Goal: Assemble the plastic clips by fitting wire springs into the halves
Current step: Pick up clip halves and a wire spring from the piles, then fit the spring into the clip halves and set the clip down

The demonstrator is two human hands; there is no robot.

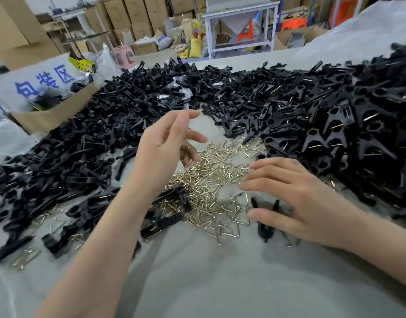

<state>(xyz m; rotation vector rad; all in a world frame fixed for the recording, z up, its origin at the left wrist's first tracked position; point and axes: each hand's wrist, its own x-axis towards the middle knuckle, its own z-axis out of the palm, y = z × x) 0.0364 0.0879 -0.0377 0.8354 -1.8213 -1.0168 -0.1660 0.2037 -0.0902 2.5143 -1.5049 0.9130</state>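
Observation:
A heap of brass-coloured wire springs (211,180) lies in the middle of the grey table (197,271). Loose black clip halves (82,138) are piled to the left and at the back. Assembled black clips (358,125) are stacked on the right. My left hand (167,145) hovers above the springs with fingers spread; one wire spring (184,154) seems caught at its lower fingers. My right hand (296,198) rests palm down at the springs' right edge, fingers apart, touching the wires. A black clip (265,216) lies right under its thumb.
A cardboard box (48,113) with a white sign stands at the left. Beyond the table are stacked cartons (133,17), a pink stool (124,56), sacks and a metal hopper stand (238,21). A grey bag (358,31) rises at the right rear.

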